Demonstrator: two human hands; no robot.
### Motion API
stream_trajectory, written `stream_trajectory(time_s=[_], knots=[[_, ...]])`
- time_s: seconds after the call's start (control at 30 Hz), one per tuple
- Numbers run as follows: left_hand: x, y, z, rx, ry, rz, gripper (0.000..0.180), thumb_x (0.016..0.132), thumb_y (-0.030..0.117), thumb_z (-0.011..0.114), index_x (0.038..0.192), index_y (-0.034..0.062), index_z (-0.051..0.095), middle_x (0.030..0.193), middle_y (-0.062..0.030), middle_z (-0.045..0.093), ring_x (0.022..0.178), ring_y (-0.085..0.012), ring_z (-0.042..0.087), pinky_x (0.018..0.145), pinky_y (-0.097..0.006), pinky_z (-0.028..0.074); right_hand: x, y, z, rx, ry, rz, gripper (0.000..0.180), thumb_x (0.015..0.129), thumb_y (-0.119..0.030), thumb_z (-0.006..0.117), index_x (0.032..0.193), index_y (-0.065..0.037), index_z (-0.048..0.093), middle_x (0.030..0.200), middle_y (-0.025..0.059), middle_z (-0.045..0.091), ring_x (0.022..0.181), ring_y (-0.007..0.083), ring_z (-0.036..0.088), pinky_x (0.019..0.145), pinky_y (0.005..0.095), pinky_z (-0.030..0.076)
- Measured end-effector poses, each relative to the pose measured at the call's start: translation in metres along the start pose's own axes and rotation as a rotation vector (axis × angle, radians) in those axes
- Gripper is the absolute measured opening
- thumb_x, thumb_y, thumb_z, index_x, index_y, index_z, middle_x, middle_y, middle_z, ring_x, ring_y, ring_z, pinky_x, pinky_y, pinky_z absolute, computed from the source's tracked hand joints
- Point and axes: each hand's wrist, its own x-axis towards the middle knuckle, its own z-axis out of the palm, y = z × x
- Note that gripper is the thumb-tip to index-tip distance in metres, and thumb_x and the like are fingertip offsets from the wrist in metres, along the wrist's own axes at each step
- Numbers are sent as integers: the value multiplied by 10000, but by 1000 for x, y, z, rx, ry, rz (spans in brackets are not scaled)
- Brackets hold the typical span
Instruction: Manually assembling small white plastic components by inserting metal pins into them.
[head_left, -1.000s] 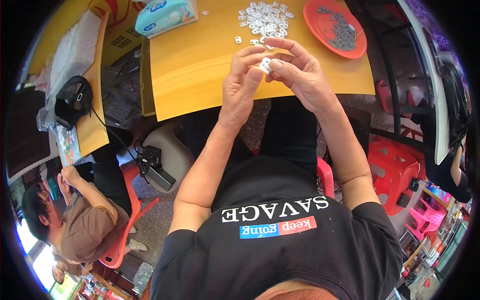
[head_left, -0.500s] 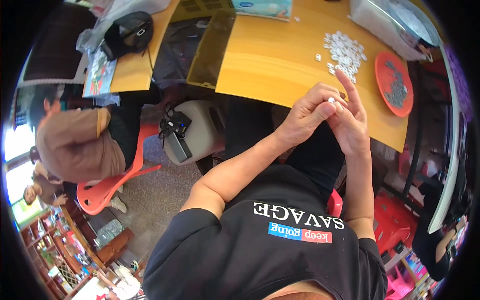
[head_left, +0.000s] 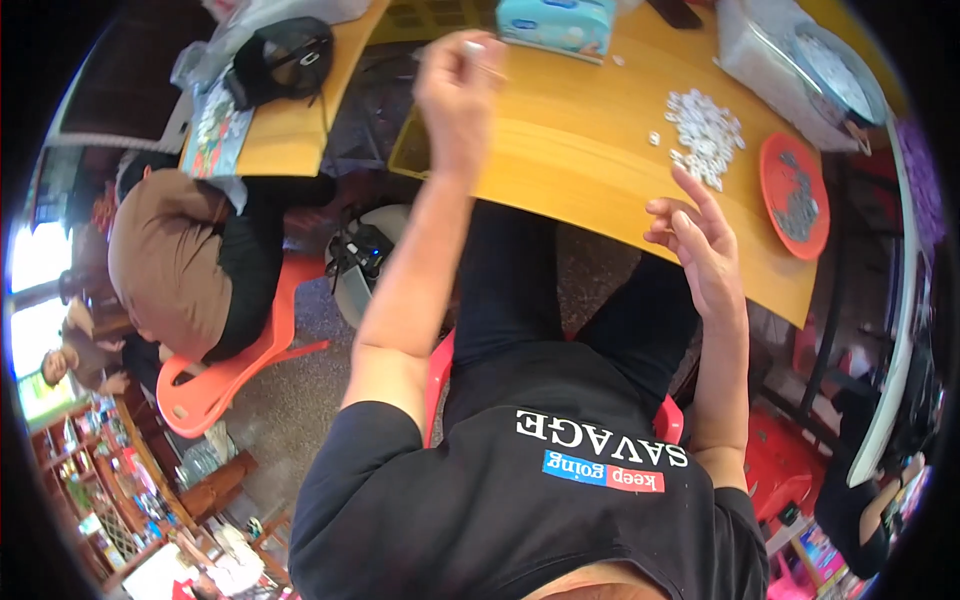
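The left hand (head_left: 458, 95), blurred, pinches a small white piece (head_left: 474, 47) at its fingertips, near the boxy, soft tissue pack (head_left: 555, 28); the piece's long axis is too smeared to tell. The right hand (head_left: 703, 255) is nearer the loose white pile (head_left: 708, 130), which lies just beyond its spread, bent fingers on the smooth, wood-grained counter (head_left: 560, 135). Right of the pile, a round, glossy red plate (head_left: 769, 190) bears rough grey bits (head_left: 797, 205).

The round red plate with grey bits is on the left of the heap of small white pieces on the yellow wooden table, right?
Not quite: the head view shows the round red plate with grey bits right of the heap of small white pieces on the yellow wooden table.
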Motion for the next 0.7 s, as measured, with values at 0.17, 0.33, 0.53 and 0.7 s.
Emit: stream_trajectory(time_s=[0.17,0.33,0.53,0.7], knots=[[75,-61,-81,570,-39,-59,719,828,330,766,1298,-137,486,1218,-203,598,1076,-248,594,940,-345,466,6,8,-23,-55,132,13,434,966,-176,605,1353,-7,507,1062,75,664,886,99,602,842,264,497],[25,-41,-27,419,-38,-9,415,916,137,659,1270,-40,535,1166,-150,591,1011,-199,610,897,-292,500,17,14,-66,-499,370,-162,263,938,-154,645,1150,1,660,991,64,687,811,84,598,756,233,494],[-74,-12,48,-116,-374,-245,228,969,44,548,1191,0,569,1049,-74,639,871,-122,621,781,-244,504,63,10,-54,-972,365,-405,111,862,-128,696,954,-76,728,874,71,686,753,182,648,677,287,512],[-124,-24,83,-55,-508,-313,176,961,19,544,1114,-15,626,919,-58,668,748,-95,610,695,-233,507,86,3,-47,-1491,307,-481,133,851,-227,684,896,-112,735,885,53,655,808,242,648,706,371,509]])
